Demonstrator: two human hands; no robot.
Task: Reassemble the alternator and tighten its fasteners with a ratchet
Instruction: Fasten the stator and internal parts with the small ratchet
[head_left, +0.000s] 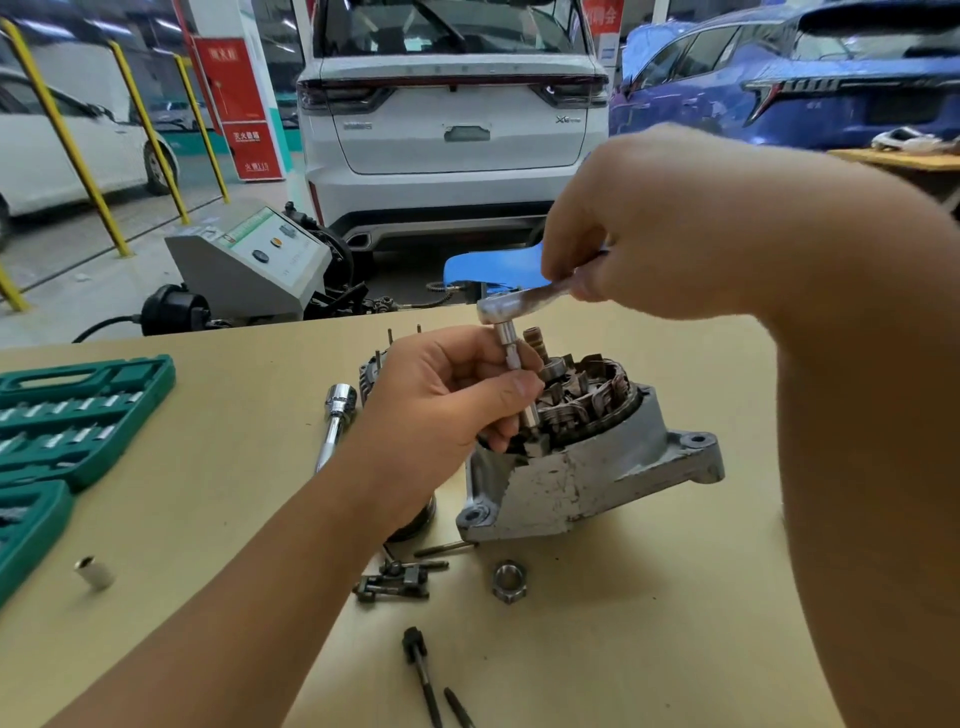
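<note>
A tan surface carries an alternator, set near its middle with the copper windings exposed on top. A green socket case lies open at the left edge. Above the alternator a ratchet is held by the right hand, whose grip is curled round the handle. The bit extension under the ratchet head is pinched by the left hand, thumb and fingers pressed on it. A nut, bolts and a loose socket lie nearer the viewer.
</note>
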